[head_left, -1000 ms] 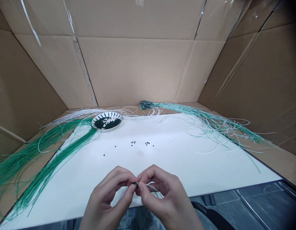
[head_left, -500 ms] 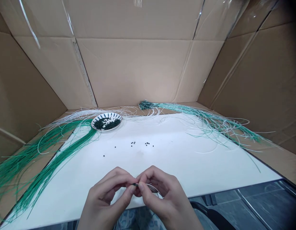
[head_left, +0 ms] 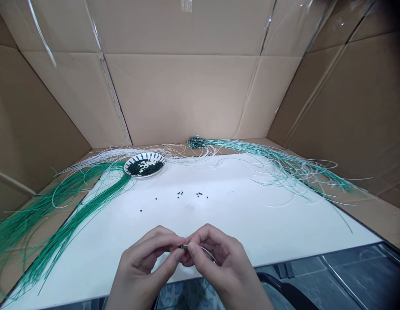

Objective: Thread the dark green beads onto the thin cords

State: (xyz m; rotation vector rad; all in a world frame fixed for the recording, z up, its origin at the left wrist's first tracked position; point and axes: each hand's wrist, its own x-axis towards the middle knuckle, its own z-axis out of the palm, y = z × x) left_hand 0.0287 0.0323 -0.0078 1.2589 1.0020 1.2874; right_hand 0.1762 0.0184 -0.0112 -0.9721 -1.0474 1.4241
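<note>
Head view showed the left hand (head_left: 148,263) pinching a dark piece (head_left: 182,246) and the right hand (head_left: 221,260) a pale strand (head_left: 209,253) above the board (head_left: 251,215), seemingly unfinished, while loose beads (head_left: 199,194) lay unused and a dark-ended bundle (head_left: 264,150) looked done.

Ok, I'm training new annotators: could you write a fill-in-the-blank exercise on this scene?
1. The shallow, white, blue-striped dish stands toward the far ____ corner of the flat white board.
2. The long thin strands running from beside the dish to the near left corner are coloured ____.
3. Of the dish and the small, loose, dark beads, the ____ lie nearer the left hand and right hand.

Missing words: left; green; beads.
</note>
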